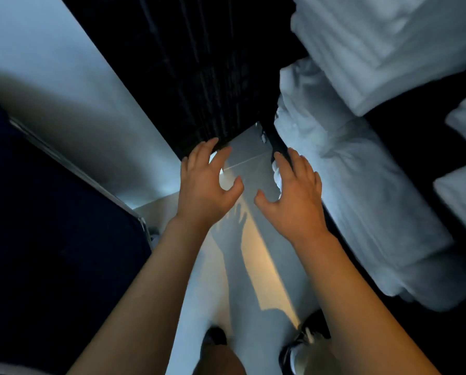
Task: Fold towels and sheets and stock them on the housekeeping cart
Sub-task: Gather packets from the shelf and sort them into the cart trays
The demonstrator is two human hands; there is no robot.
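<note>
Bare hands: left hand [208, 182] and right hand [294, 192] spread wide, empty, over floor [256, 255].

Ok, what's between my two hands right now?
Nothing held. In the head view the left hand and right hand are both open with a bare gap between them; only the pale floor shows through it, far below.

Both forearms bare to the frame edge, no sleeves visible. Left hand [206, 185] and right hand [294, 193]: no gloves, rings, watch or wristbands. At 6 o'clock, dark shoes: left shoe [213, 338] plain dark, right shoe [307, 336] dark with light laces or trim. Bare lower leg above the left shoe. Clothing otherwise out of view; image is blurry.
</note>
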